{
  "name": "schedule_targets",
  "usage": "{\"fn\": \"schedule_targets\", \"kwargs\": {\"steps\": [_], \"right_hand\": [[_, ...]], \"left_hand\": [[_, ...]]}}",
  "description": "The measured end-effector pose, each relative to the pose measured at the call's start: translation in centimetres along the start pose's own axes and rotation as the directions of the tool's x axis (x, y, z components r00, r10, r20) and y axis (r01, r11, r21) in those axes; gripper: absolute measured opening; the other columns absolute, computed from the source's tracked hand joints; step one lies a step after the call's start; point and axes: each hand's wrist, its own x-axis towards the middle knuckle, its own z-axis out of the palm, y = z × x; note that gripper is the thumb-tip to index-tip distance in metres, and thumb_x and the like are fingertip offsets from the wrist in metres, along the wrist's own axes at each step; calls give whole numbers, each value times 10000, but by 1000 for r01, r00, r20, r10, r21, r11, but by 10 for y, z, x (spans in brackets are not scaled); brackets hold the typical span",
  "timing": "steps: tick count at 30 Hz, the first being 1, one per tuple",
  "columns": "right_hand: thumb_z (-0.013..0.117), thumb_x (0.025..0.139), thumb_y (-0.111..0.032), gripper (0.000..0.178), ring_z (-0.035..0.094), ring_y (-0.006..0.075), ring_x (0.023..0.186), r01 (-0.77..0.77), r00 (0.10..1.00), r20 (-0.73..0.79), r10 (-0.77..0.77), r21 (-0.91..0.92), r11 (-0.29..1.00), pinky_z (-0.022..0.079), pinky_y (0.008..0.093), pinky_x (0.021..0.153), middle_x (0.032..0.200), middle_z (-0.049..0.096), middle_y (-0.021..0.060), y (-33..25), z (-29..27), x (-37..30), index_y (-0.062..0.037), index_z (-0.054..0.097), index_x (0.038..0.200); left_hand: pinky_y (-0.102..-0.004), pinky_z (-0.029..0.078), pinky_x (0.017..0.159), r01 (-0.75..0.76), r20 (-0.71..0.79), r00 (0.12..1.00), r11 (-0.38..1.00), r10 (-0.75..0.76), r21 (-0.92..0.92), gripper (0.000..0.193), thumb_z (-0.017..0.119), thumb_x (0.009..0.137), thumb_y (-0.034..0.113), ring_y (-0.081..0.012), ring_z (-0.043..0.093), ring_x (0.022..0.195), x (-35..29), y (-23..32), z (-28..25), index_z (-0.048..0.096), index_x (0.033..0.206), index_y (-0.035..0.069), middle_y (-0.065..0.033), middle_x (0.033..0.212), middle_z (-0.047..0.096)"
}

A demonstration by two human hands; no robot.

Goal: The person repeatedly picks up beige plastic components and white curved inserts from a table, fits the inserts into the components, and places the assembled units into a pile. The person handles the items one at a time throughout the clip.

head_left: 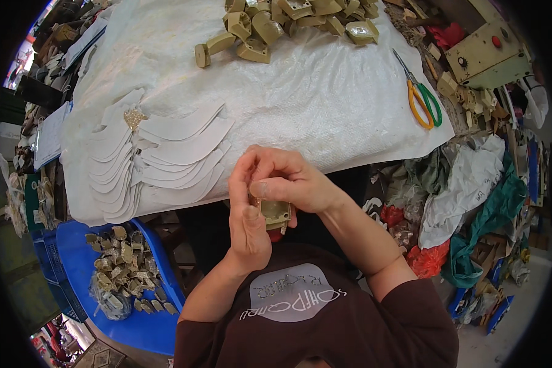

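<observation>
At the table's front edge, both my hands hold a khaki plastic shoe heel (276, 213), its hollow face partly showing. Closed along the heel's left side is my left hand (249, 230), thumb upright. My right hand (291, 184) reaches over the top with its thumb pressed near the left fingers; some of its fingers are hidden behind the heel. To the left of my hands, curved white cut pieces (184, 144) lie overlapping in two fanned rows. Among them a patch of gold glitter material (134, 119) shows.
Loose khaki heels (267, 27) are heaped at the table's far side. Scissors (422, 101) with orange and green handles lie at the right. Glittery heels (126, 257) fill part of a blue chair (80, 245) at lower left. A control box (490, 52) and plastic bags (466, 178) crowd the right.
</observation>
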Motion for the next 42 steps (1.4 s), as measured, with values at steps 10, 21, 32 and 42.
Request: {"fn": "schedule_targets", "kwargs": {"steps": [10, 21, 32, 42], "right_hand": [[407, 986, -212, 346, 445, 207, 1036, 273, 907, -294, -301, -133, 953, 345, 317, 937, 1110, 503, 93, 39, 37, -15, -19, 491, 1261], [350, 970, -517, 656, 531, 136, 923, 19, 950, -304, -78, -192, 981, 439, 280, 837, 1175, 535, 91, 25, 26, -16, 8, 414, 1357], [627, 870, -271, 371, 555, 201, 705, -45, 949, -220, -224, -802, 596, 442, 318, 663, 817, 548, 94, -18, 11, -13, -2, 564, 1118], [547, 936, -234, 248, 533, 128, 693, 2, 941, -339, -13, -33, 999, 445, 271, 633, 794, 591, 38, 1, -10, -16, -3, 588, 1016]], "left_hand": [[-299, 404, 929, -85, -285, 954, 995, 97, 56, 531, 380, 967, 345, -167, 504, 1070, 6, -11, -6, 295, 1371, 12, -116, 1209, 471], [-300, 463, 718, 134, -177, 966, 951, -188, -277, 738, 316, 936, 612, -160, 539, 899, 5, -2, -5, 139, 1462, 126, -85, 1118, 511], [-347, 478, 779, -66, -39, 996, 945, 83, 319, 842, 517, 905, 364, -254, 586, 869, 8, -5, -15, -13, 1439, -14, -223, 1105, 514], [-227, 458, 629, 8, -33, 999, 932, 5, 363, 548, 719, 681, -43, -135, 558, 770, 9, 3, -32, 522, 1186, 33, -77, 903, 522]]}}
